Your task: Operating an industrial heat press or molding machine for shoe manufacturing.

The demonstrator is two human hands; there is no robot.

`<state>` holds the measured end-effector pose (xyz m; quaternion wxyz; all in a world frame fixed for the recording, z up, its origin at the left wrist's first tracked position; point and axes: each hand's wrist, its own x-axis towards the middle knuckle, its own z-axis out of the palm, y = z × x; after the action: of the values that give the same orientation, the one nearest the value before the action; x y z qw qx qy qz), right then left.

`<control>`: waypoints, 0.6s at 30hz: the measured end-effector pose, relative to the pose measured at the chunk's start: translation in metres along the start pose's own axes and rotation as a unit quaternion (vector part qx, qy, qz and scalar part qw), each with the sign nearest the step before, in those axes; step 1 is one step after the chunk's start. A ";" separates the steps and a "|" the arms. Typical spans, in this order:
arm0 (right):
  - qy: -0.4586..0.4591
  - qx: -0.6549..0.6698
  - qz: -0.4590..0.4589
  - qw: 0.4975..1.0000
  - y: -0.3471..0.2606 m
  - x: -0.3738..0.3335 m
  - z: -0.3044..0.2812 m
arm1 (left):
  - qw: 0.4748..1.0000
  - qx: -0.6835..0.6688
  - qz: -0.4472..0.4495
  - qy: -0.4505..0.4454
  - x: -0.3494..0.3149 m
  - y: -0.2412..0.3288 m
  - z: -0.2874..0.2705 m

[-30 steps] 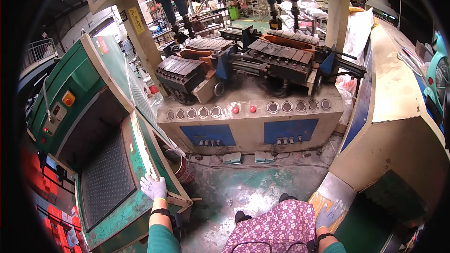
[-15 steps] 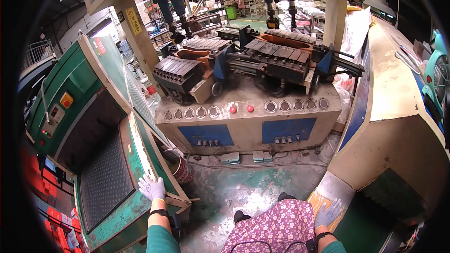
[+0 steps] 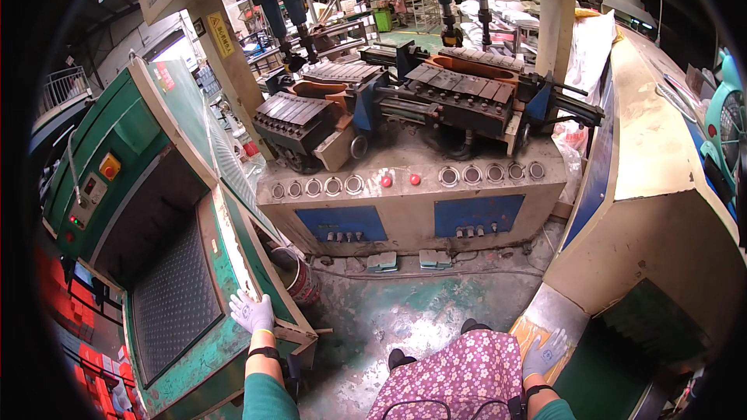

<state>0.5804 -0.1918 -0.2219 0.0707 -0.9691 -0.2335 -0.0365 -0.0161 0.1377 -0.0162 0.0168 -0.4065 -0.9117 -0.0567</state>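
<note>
My left hand (image 3: 252, 313), in a pale glove, rests with fingers spread on the worn edge of a green machine (image 3: 227, 253) at the left. Behind that edge lies a dark perforated conveyor belt (image 3: 175, 295). On the right, my right hand (image 3: 545, 352), gloved too, lies open on a yellowish-brown patch (image 3: 527, 330) at the metal end of a beige machine (image 3: 646, 241). Neither hand holds anything. Straight ahead stands a beige press machine (image 3: 412, 222) with two clamp stations; its left clamp (image 3: 294, 118) and right clamp (image 3: 461, 93) each have rows of metal plates.
Two foot pedals (image 3: 436, 260) sit on the floor before the press machine. A bucket (image 3: 302, 280) stands beside the green machine. At far right is a teal fan (image 3: 730, 124). Red crates (image 3: 66, 303) are stacked at far left. A cable (image 3: 498, 272) crosses the floor.
</note>
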 end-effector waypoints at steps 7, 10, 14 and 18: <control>-0.032 -0.003 0.009 0.999 -0.006 0.001 -0.010 | 1.000 -0.002 -0.002 -0.002 -0.001 0.003 -0.002; -0.034 -0.001 0.012 0.999 -0.007 0.002 -0.015 | 1.000 -0.017 0.008 -0.007 -0.004 0.007 -0.003; -0.034 0.000 0.022 0.999 -0.006 0.003 -0.018 | 1.000 -0.020 0.008 -0.012 -0.008 0.005 -0.002; -0.018 0.011 0.021 1.000 -0.005 0.001 -0.015 | 1.000 -0.020 0.003 -0.004 -0.004 -0.006 0.001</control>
<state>0.5783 -0.1891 -0.2063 0.0781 -0.9734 -0.2149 -0.0150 -0.0178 0.1312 -0.0180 0.0052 -0.4097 -0.9093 -0.0735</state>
